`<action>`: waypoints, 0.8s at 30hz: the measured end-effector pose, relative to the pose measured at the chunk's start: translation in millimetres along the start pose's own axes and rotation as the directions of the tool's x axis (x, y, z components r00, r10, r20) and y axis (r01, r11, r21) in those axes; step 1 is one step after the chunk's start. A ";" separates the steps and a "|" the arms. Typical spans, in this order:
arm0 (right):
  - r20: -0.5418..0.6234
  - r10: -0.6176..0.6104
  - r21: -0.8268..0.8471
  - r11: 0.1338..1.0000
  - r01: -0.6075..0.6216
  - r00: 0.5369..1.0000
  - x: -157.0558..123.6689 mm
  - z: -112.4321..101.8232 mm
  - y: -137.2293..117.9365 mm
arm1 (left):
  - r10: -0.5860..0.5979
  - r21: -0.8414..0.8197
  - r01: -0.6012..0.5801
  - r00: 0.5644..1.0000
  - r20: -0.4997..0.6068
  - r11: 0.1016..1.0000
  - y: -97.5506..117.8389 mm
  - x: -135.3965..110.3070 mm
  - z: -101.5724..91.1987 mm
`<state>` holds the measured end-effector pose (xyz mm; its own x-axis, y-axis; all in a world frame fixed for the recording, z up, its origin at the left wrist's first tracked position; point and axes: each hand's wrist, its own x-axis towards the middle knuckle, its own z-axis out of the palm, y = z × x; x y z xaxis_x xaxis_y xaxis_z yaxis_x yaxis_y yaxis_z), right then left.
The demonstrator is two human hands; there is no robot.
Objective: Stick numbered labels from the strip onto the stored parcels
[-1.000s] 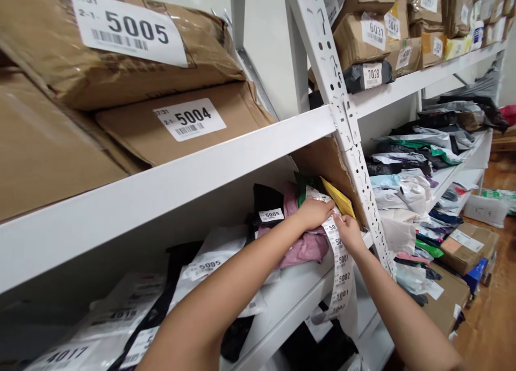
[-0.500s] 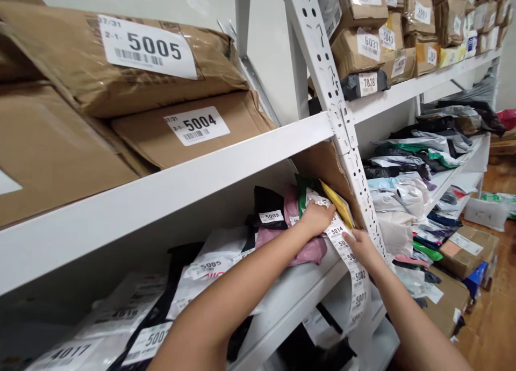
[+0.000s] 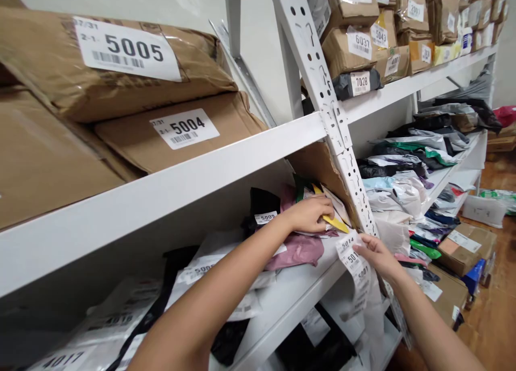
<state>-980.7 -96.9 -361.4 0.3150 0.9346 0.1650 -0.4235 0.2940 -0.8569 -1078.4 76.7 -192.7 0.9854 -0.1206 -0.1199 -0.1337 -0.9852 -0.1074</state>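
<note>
My left hand [image 3: 309, 214] is closed on a yellow mailer bag [image 3: 337, 223] among the soft parcels at the right end of the lower shelf. My right hand [image 3: 374, 252] pinches a strip of white number labels [image 3: 357, 269] near its top, where 5014 shows. The strip hangs down in front of the shelf edge. Beside my left hand lie a pink bag [image 3: 298, 251] and a black bag [image 3: 264, 201] labelled 5009. A green bag [image 3: 300, 185] and a pale parcel stand behind, partly hidden by my hand.
A white perforated upright [image 3: 322, 86] rises just right of my hands. Above my left forearm runs the shelf beam [image 3: 169, 193], with cartons labelled 5005 [image 3: 133, 64] and 5004 [image 3: 181, 132]. Another rack on the right holds stacked parcels; cardboard boxes [image 3: 470, 247] stand low there.
The yellow bag has come forward and tipped down in my left hand. My right hand has drawn the label strip down and to the right, apart from the bags.
</note>
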 end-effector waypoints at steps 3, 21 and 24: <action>-0.064 -0.003 0.004 1.000 0.004 0.998 16.5 8.2 2.7 | -0.109 -0.212 0.116 0.993 0.043 0.970 -2.8 -0.9 1.6; -0.268 0.010 -0.088 0.996 -0.034 0.963 73.6 44.2 16.2 | -0.417 0.267 0.407 0.909 -0.019 0.874 8.8 14.5 17.4; -0.240 0.079 -0.036 0.995 -0.090 0.968 61.9 45.7 13.3 | -0.419 0.306 0.412 0.907 -0.048 0.858 9.4 12.0 24.6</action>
<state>-1005.6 -26.0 -340.3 0.4752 0.8795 -0.0251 -0.4189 0.2011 -0.8855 -1070.4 69.0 -219.5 0.9547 0.2970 -0.0162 0.2594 -0.8581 -0.4432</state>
